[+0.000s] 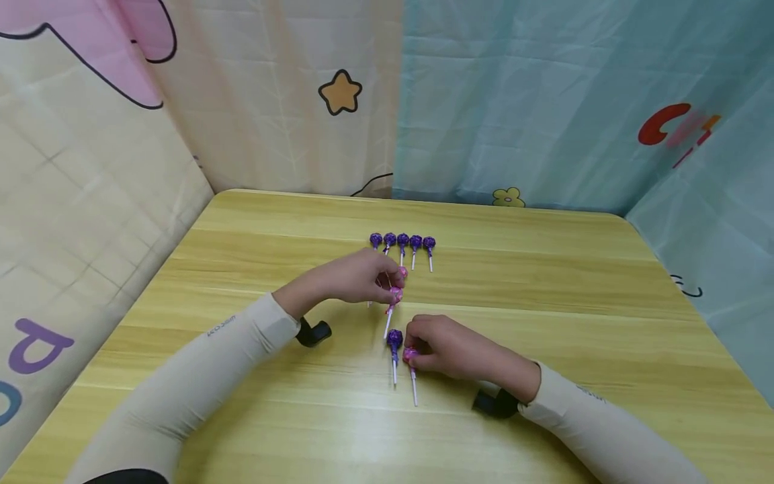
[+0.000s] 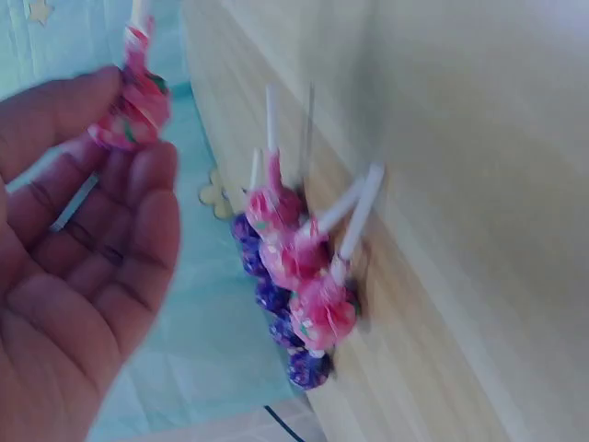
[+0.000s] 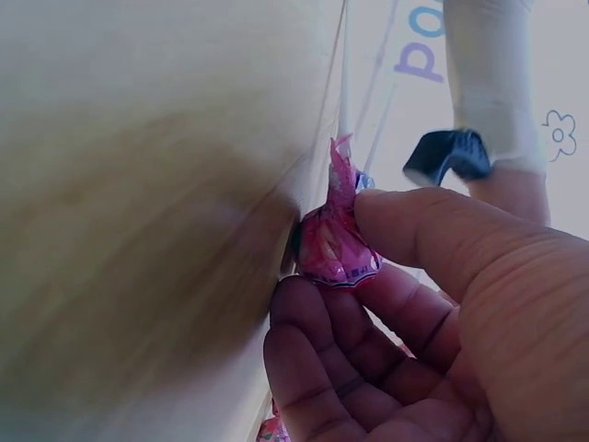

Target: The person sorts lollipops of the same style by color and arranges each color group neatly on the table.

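My left hand [image 1: 365, 275] pinches a pink-wrapped lollipop [image 2: 138, 115] by its round head, between thumb and fingers, above the table. Three other pink lollipops [image 2: 322, 318] lie beyond this hand, which mostly hides them in the head view. Behind those is a row of several purple lollipops [image 1: 416, 240], sticks toward me. Nearer to me, my right hand [image 1: 450, 346] holds another pink lollipop [image 3: 339, 244] by the head, thumb on one side and fingers on the other, close to the tabletop. Just left of it lies a single purple lollipop [image 1: 395, 339].
The wooden table [image 1: 544, 282] reaches back to printed curtains [image 1: 514, 101] at the rear and both sides. A black strap mount [image 1: 313, 333] sticks out below the left wrist, and another black mount [image 1: 497, 402] below the right wrist.
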A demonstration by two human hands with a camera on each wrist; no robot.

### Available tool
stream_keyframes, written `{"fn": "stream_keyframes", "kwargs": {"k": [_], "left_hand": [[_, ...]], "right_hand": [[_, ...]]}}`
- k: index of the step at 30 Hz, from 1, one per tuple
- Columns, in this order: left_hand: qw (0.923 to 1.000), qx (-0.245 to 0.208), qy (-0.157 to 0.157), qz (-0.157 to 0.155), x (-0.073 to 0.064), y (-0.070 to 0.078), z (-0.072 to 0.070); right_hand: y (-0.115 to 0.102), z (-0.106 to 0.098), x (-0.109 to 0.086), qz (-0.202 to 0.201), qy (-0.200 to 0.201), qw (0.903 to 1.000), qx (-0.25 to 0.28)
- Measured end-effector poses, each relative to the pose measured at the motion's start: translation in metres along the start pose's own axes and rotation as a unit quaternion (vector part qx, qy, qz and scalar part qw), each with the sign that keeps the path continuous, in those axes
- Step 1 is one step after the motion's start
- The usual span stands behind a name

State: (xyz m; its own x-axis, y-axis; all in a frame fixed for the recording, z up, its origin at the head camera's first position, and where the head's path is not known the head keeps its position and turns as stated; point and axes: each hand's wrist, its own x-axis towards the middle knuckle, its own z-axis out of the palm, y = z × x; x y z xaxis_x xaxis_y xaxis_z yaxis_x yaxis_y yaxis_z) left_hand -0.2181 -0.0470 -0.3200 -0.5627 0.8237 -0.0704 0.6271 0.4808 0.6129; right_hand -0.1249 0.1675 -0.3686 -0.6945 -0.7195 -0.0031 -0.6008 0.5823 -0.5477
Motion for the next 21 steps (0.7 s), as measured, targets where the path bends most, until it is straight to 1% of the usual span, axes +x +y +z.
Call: {"fn": "stream_keyframes", "kwargs": {"k": [2,5,11,15,18,21], "left_hand": [[0.9999,-0.003,0.001,0.017,0.007,-0.004,-0.003],[0.9996,-0.003,0.012,0.027,0.018,-0.013,-0.004],[0.9983,-0.032,0.048,0.005,0.033,-0.026,-0.003],[0.9969,-0.048,0.060,-0.016,0.042,-0.031,-0.004],[0.9972,-0.039,0.061,-0.020,0.049,-0.034,-0.004],[0.9979,-0.014,0.061,-0.017,0.056,-0.035,-0.004]], "right_hand": [[0.001,0.000,0.000,-0.002,0.001,1.0000,0.000],[0.001,0.000,-0.001,-0.005,0.004,1.0000,-0.003],[-0.001,0.000,0.000,0.005,0.002,1.0000,-0.006],[-0.001,0.000,-0.001,0.011,-0.002,0.9999,-0.008],[-0.002,0.001,-0.001,0.012,-0.003,0.9999,-0.010],[-0.002,0.001,-0.001,0.011,-0.002,0.9999,-0.010]]}}
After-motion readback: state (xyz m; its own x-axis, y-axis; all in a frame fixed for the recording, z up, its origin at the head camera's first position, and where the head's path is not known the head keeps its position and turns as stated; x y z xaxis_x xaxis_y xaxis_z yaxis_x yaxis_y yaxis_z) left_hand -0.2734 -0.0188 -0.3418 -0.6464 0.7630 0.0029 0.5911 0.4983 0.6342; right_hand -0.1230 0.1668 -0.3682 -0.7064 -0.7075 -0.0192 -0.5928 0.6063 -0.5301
